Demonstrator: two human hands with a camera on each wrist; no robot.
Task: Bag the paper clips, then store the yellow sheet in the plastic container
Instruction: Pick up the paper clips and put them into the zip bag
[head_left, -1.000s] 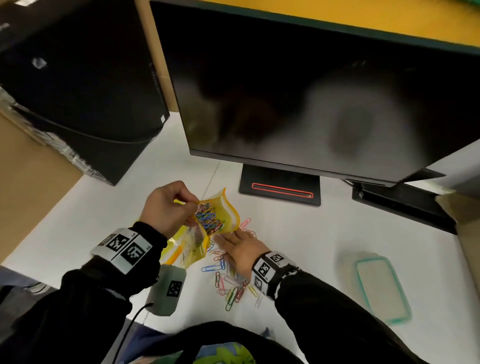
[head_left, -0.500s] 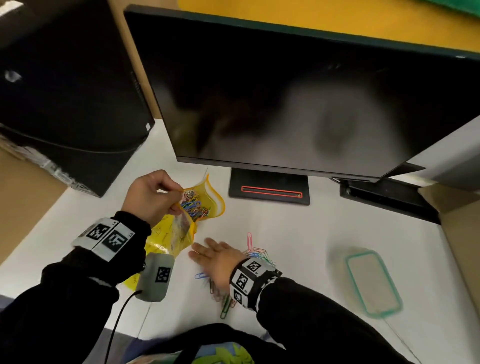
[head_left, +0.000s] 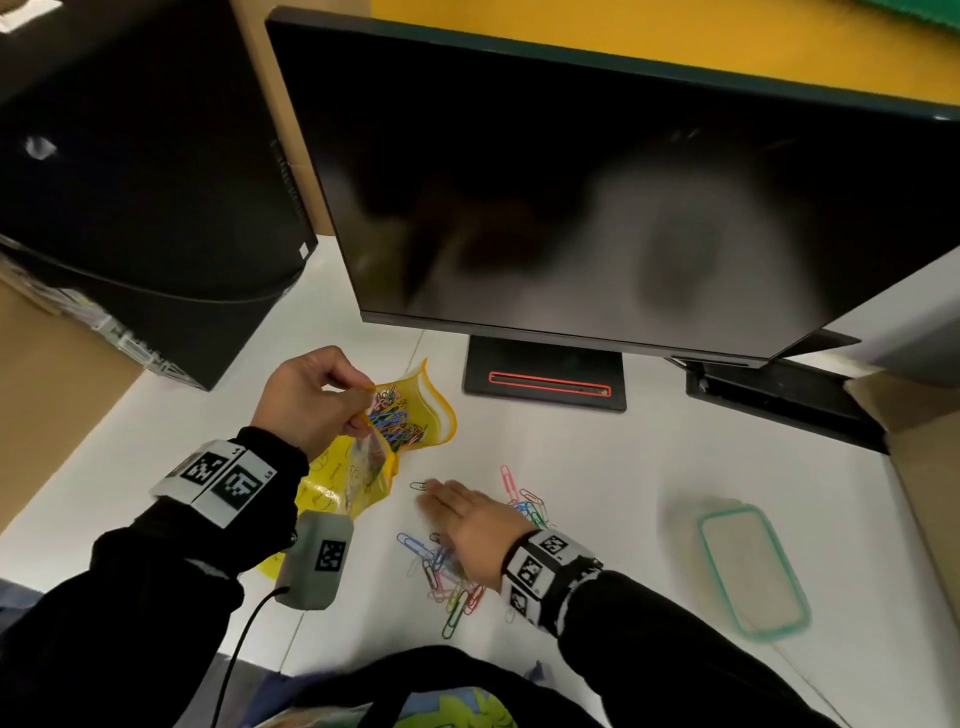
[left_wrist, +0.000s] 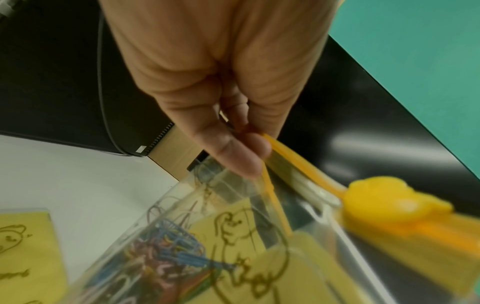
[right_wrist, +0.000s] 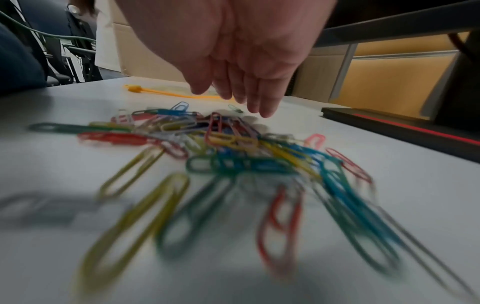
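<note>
Bagging is in progress and, judging by the loose pile, roughly half complete. The left hand (head_left: 306, 397) holds the bag (head_left: 415, 410) above the worktop (head_left: 597, 467), thumb and fingers (left_wrist: 244, 156) pinching one side of the bag's yellow zip edge so that the mouth gapes toward the right. A bundle of coloured clips is already visible through the clear wall of the bag.

The right hand (head_left: 467, 525) lies low over the remaining paper clips (right_wrist: 233, 156), fingers (right_wrist: 259, 102) extended and relaxed, gripping nothing. Whether the fingertips touch the worktop cannot be determined. The yellow sheet (head_left: 327, 488) lies flat beneath the bag, partly hidden by the left wrist. The plastic container (head_left: 753, 571) sits well apart on the right, near the worktop's edge, and appears to have its lid on.

Probable faults:
- Only one lip of the bag is held; the mouth may collapse or tilt, spilling clips already inside.
- Clips are tangled and scattered; a sweeping grasp may leave stragglers, such as the single clip beyond the fingertips, or push some off the near edge.
- A hurried transfer may drop clips onto the yellow sheet.
</note>
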